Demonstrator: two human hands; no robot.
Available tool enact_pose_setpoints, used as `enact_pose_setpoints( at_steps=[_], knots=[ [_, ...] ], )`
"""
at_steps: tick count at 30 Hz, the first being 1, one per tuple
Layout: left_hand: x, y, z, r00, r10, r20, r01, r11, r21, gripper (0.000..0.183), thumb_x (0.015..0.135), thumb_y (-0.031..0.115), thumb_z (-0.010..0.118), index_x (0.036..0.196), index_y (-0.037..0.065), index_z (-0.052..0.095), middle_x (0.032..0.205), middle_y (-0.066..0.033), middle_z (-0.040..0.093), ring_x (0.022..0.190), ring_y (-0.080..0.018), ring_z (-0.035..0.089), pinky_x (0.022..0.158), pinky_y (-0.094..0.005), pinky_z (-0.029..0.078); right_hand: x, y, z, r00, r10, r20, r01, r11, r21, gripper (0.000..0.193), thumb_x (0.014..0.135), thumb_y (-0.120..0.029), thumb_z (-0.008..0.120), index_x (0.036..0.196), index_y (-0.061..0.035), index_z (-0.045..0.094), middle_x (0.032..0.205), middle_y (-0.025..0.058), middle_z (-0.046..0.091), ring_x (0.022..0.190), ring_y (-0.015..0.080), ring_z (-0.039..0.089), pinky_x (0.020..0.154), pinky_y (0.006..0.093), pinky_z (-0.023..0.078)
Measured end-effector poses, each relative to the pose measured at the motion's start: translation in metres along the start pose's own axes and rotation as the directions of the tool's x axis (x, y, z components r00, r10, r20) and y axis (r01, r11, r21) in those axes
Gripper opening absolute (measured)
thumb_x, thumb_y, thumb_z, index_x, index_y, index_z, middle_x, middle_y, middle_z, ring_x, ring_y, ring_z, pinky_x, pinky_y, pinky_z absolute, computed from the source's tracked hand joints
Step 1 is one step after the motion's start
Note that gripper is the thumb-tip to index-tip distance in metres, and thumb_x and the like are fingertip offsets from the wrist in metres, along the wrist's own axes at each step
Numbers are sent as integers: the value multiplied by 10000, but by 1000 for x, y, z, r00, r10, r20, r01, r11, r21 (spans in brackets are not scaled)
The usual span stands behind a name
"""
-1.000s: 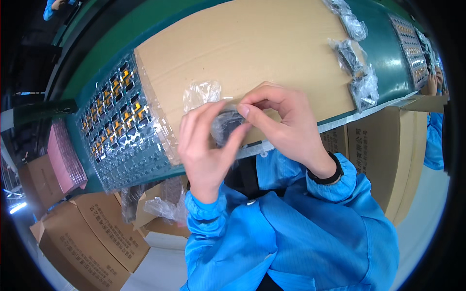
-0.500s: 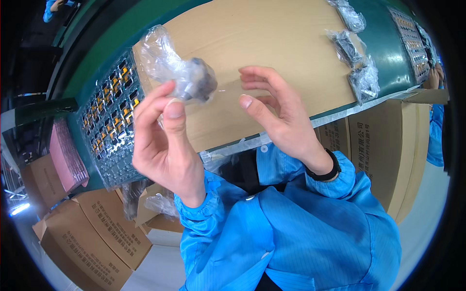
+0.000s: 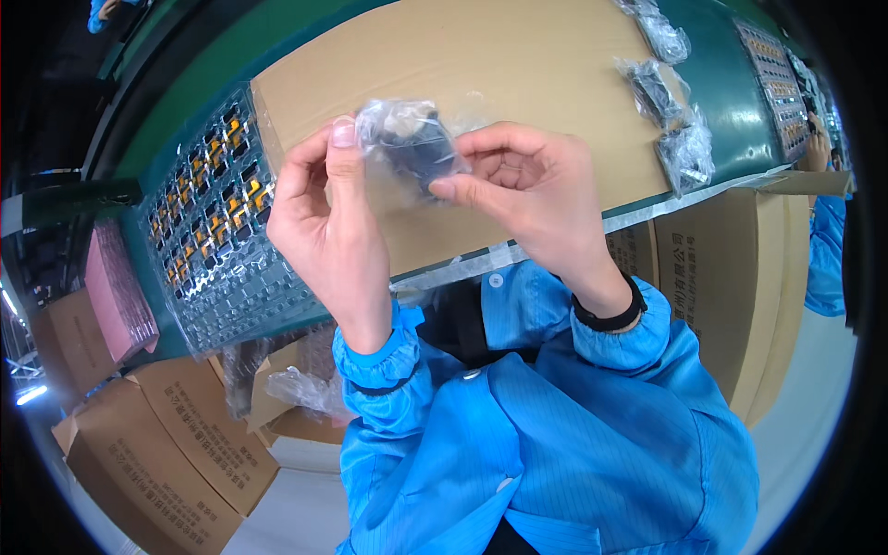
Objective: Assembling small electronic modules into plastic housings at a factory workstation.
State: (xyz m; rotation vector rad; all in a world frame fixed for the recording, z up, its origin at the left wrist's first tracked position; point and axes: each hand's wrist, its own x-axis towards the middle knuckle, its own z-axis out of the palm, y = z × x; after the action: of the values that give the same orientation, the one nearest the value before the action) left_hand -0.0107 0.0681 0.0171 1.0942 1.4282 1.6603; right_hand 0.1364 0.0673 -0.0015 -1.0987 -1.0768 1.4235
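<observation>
A clear plastic bag with small dark parts inside [image 3: 421,146] is held up between both hands over the tan cardboard sheet [image 3: 518,69]. My left hand [image 3: 324,199] pinches its left edge between thumb and fingers. On the other side my right hand [image 3: 527,176] grips the lower right edge, thumb in front and fingers curled behind. The bag's contents look blackish with a paler lump at the top; their exact kind cannot be made out through the film.
Left of the sheet lies a clear blister tray [image 3: 217,213] of black and orange parts. More wrapped bags [image 3: 684,153] line the sheet's right edge, with another parts tray [image 3: 777,88] beyond. Cardboard boxes [image 3: 166,444] stand below the bench, near a pink stack [image 3: 120,287]. Another person's sleeve [image 3: 826,259] shows at far right.
The bag has come right and its loose film is gathered in closer. My right hand has closed on it; before, it was apart from the bag with fingers open.
</observation>
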Motion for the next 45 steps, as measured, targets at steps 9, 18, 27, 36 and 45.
enact_pose_setpoints(
  at_steps=[9,18,27,36,45],
  knots=[
    [1,-4,1,950,228,215,-290,900,325,128,873,97,716,970,14,719,907,-76,668,873,-168,619,782,-293,485,5,1,-16,977,-178,119,208,917,-340,100,854,-38,694,936,8,728,751,55,619,598,93,508,542,250,406],
    [-6,14,-3,948,318,18,-317,935,158,119,789,35,780,899,13,740,960,-120,665,929,-191,626,835,-317,494,2,-9,-15,952,-304,-23,270,877,-398,404,813,-128,766,1194,-70,643,969,42,611,778,100,536,581,230,419],
    [4,24,-13,912,408,-34,-355,830,431,194,886,124,726,982,-44,721,993,-85,653,890,-127,590,806,-248,464,-16,8,-2,997,-77,-9,67,920,-387,483,811,-76,715,1265,-77,550,1064,65,601,831,110,560,631,241,453],
    [2,15,-31,916,377,-136,-360,924,130,195,881,157,720,960,-22,720,974,-86,648,919,-154,588,825,-289,471,-11,17,34,984,-36,174,137,777,-614,765,757,-68,756,1429,-82,391,1196,168,542,957,280,593,747,354,507],
    [-12,5,-109,910,169,-377,16,898,440,288,977,202,577,1129,-36,635,1112,-140,631,1031,-225,608,949,-376,476,-18,24,60,927,-167,335,372,492,-787,867,755,-88,756,1491,-95,298,1220,291,432,1109,447,478,893,463,479]
  ],
)
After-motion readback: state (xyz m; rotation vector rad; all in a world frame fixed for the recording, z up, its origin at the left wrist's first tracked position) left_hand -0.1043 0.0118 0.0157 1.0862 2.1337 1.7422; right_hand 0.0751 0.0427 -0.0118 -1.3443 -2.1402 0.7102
